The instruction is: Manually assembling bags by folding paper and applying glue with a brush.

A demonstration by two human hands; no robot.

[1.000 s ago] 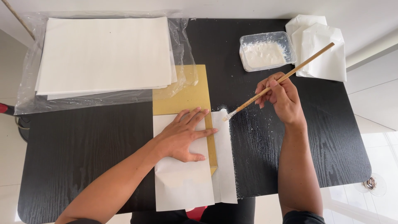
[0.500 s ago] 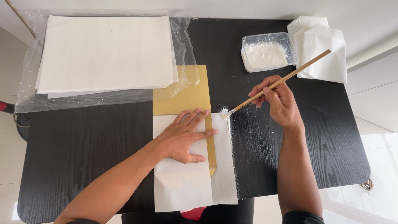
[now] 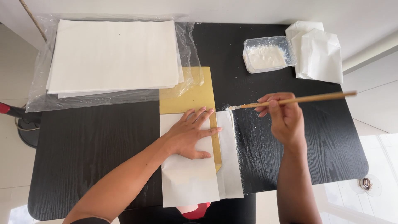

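Observation:
My left hand (image 3: pixel 191 133) lies flat, fingers spread, on a white folded paper sheet (image 3: pixel 187 178) that sits over a yellow card (image 3: pixel 191 94). A narrow white paper strip (image 3: pixel 230 166) shows to the right of the card's edge. My right hand (image 3: pixel 284 118) grips a long wooden-handled brush (image 3: pixel 298 100), held nearly level, its white-coated tip at the strip's top corner. A clear plastic tub of white paste (image 3: pixel 268 54) stands at the back of the black table (image 3: pixel 95 153).
A stack of white sheets (image 3: pixel 114 56) rests on clear plastic wrap at the back left. Folded white papers (image 3: pixel 318 52) lie at the back right. White paste smears mark the table right of the strip. A red-tipped object (image 3: pixel 5 108) sticks out at the left.
The brush handle has swung down from a steep slant to nearly level, and my right hand has shifted slightly down. My left hand stays pressed on the paper.

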